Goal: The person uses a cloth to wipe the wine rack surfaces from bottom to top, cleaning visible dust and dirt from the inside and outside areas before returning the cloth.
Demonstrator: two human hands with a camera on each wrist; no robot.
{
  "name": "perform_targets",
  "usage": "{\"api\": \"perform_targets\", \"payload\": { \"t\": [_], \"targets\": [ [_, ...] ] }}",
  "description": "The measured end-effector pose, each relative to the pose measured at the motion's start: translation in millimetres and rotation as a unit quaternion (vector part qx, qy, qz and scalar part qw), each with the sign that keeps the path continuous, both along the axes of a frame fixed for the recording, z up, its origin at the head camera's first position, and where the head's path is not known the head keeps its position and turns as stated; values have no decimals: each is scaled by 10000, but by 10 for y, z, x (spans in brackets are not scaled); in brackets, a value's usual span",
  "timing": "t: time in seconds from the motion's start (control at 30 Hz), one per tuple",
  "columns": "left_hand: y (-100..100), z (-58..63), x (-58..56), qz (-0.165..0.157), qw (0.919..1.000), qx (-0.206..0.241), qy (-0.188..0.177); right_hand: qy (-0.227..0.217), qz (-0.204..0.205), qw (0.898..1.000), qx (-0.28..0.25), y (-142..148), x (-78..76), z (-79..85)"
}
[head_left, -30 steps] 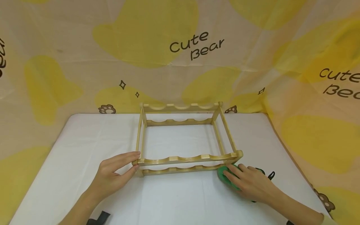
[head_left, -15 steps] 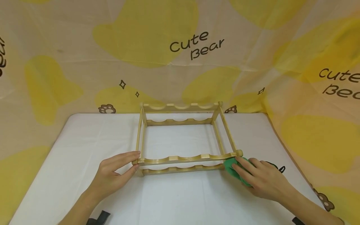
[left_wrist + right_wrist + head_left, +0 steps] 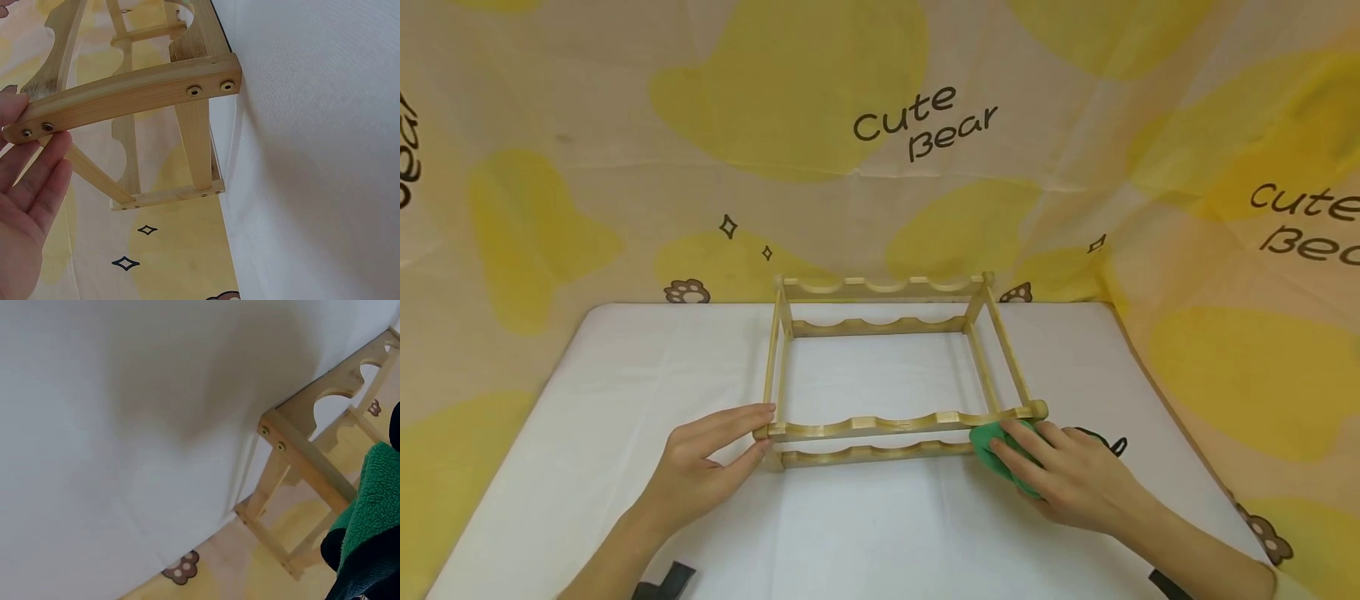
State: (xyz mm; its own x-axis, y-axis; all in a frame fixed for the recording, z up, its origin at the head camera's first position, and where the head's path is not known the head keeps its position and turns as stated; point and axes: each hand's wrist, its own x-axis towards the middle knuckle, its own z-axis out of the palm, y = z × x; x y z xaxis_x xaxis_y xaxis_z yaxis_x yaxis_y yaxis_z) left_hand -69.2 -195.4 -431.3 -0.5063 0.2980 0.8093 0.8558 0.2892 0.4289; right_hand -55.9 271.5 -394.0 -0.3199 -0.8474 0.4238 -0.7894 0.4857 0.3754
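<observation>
A pale wooden bottle rack point(image 3: 898, 426) with scalloped rails stands on the white table in the head view. My left hand point(image 3: 711, 454) pinches its upper front left corner between thumb and fingers. The left wrist view shows that hand point(image 3: 31, 200) on the end of the screwed side bar point(image 3: 144, 87). At the front right corner, my right hand point(image 3: 1067, 479) holds a green cloth point(image 3: 988, 450) against the upper front rail. In the right wrist view the cloth point(image 3: 378, 494), dark-edged and towelling-like, lies beside the rack's side bar point(image 3: 309, 459); most of the hand is out of sight there.
White cloth covers the table point(image 3: 865, 542). A yellow patterned curtain point(image 3: 820, 150) rises behind and along both sides. A black loop point(image 3: 1118, 447) sticks out beyond the right hand. Black pieces point(image 3: 666, 581) show at the bottom edge near the forearms.
My right hand and the green cloth moved right to the rack's front corner, then back left along the upper front rail. My left hand and the rack stayed in place.
</observation>
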Motion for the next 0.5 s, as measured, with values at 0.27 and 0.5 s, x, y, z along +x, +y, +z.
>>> {"api": "perform_targets", "payload": {
  "t": [0.27, 0.5],
  "targets": [
    [4, 6, 2, 29, 10000, -16, 7, -47, 256, 9996, 109, -228, -28, 36],
    [4, 11, 8, 58, 10000, -37, -23, 77, 526, 9982, 261, -428, -55, 64]
  ]
}}
